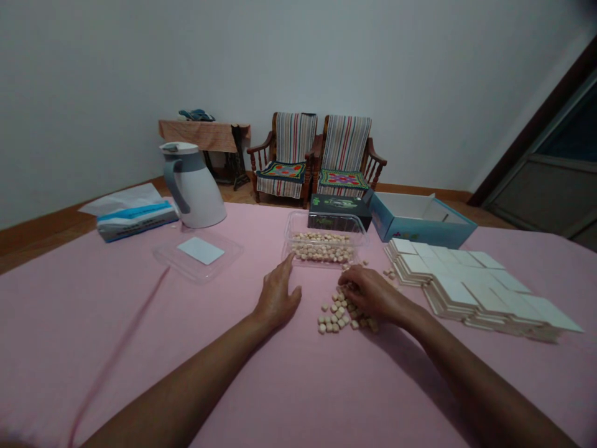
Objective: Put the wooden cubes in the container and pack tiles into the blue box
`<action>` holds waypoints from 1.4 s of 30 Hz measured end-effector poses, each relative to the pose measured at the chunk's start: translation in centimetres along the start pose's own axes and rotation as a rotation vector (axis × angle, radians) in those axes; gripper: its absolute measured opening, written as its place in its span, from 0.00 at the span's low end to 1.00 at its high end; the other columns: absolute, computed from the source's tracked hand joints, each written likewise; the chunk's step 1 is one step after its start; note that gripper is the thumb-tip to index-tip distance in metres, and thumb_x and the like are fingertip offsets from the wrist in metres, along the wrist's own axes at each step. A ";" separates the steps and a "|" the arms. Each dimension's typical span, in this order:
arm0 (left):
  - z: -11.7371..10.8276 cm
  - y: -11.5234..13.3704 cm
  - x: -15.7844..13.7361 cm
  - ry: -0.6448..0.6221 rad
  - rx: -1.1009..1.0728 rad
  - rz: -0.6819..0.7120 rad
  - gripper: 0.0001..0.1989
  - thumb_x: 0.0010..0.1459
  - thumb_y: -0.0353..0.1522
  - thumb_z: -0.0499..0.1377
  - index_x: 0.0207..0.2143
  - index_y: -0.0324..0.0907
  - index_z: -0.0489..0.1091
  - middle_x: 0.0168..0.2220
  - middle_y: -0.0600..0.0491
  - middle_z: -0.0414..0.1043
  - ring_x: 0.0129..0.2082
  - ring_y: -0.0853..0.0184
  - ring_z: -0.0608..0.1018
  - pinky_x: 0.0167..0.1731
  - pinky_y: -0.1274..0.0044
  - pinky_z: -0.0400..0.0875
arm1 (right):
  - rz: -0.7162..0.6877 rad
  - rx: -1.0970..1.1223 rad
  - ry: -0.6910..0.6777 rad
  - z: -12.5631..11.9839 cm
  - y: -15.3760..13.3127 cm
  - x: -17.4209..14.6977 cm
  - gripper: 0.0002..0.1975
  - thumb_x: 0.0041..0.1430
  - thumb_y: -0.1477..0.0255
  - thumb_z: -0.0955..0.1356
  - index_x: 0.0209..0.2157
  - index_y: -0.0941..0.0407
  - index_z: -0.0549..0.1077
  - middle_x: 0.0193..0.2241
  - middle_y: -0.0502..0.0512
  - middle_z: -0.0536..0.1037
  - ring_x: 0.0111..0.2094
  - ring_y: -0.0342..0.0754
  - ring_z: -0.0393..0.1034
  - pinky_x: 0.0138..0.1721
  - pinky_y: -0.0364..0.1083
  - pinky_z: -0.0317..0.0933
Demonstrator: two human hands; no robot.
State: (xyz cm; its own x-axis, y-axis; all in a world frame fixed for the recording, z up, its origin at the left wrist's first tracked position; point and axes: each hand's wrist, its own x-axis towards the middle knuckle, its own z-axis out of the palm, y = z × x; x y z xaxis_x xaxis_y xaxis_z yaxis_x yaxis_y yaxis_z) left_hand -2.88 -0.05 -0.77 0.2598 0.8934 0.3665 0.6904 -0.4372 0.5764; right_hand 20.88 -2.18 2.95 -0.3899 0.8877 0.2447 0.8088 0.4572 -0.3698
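Note:
A clear plastic container (325, 246) holds many small pale cubes (321, 247), wooden-looking. My left hand (277, 294) rests on the table with its fingers stretched out and thumb apart. Its fingertips reach the container's near left corner, and nothing is in it. Over a loose pile of the same cubes (336, 318) in front of the container, my right hand (370, 291) is bent with its fingers curled down together. Its fingertips are partly hidden, so whether a cube is between them does not show. A few more cubes (388, 273) lie to its right.
Stacked white tiles (466, 280) spread on the right, before an open blue box (420, 227). Behind the container stands a black box (338, 208). To the left are a clear lid (224, 252) with a white card (200, 250), a jug (196, 193) and a tissue pack (137, 221).

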 end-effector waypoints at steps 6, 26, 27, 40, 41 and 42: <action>-0.1 -0.1 0.0 -0.017 0.024 0.009 0.37 0.50 0.26 0.57 0.62 0.36 0.50 0.60 0.40 0.59 0.59 0.55 0.64 0.58 0.62 0.58 | 0.018 0.006 -0.014 0.4 0.3 0.0 0.09 0.51 0.80 0.62 0.31 0.57 0.72 0.29 0.54 0.75 0.31 0.46 0.68 0.31 0.43 0.58; 0.1 -0.4 -0.1 -0.026 0.095 0.036 0.32 0.51 0.26 0.58 0.59 0.36 0.56 0.57 0.41 0.64 0.57 0.56 0.67 0.57 0.62 0.60 | 0.020 0.053 -0.190 -0.2 -1.6 0.5 0.08 0.54 0.79 0.63 0.32 0.58 0.74 0.32 0.56 0.73 0.31 0.44 0.66 0.32 0.41 0.56; 0.1 -0.4 -0.1 -0.024 0.095 0.037 0.32 0.51 0.26 0.58 0.59 0.37 0.56 0.57 0.42 0.64 0.56 0.56 0.67 0.56 0.62 0.60 | 0.018 0.050 -0.188 -0.1 -1.6 0.6 0.08 0.54 0.79 0.63 0.32 0.58 0.74 0.32 0.56 0.73 0.31 0.44 0.65 0.32 0.41 0.56; 0.4 -0.8 -0.2 -0.032 0.089 0.042 0.32 0.52 0.26 0.57 0.59 0.38 0.55 0.57 0.43 0.63 0.57 0.57 0.66 0.57 0.62 0.58 | 0.036 0.018 -0.225 0.2 -3.8 0.8 0.08 0.57 0.77 0.62 0.35 0.59 0.73 0.32 0.57 0.74 0.33 0.46 0.67 0.34 0.42 0.55; 0.4 -0.8 -0.2 -0.032 0.089 0.042 0.32 0.52 0.26 0.57 0.59 0.38 0.55 0.57 0.43 0.63 0.57 0.57 0.65 0.57 0.62 0.58 | 0.034 0.004 -0.228 0.2 -3.9 0.9 0.09 0.56 0.77 0.62 0.35 0.59 0.73 0.33 0.57 0.74 0.34 0.46 0.67 0.34 0.42 0.55; 0.4 -0.8 -0.2 -0.034 0.089 0.043 0.31 0.52 0.26 0.57 0.59 0.38 0.55 0.57 0.43 0.63 0.57 0.57 0.65 0.57 0.62 0.58 | 0.032 -0.007 -0.228 0.3 -4.0 0.9 0.09 0.56 0.78 0.62 0.35 0.59 0.73 0.33 0.58 0.74 0.35 0.46 0.67 0.35 0.42 0.55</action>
State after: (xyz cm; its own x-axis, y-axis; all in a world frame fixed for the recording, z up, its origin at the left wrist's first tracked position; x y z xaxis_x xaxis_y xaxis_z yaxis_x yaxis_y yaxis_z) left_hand -3.22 0.16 -1.56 0.3118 0.8778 0.3636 0.7349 -0.4653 0.4933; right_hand 17.21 -3.19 4.41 -0.4525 0.8914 0.0242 0.8250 0.4288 -0.3680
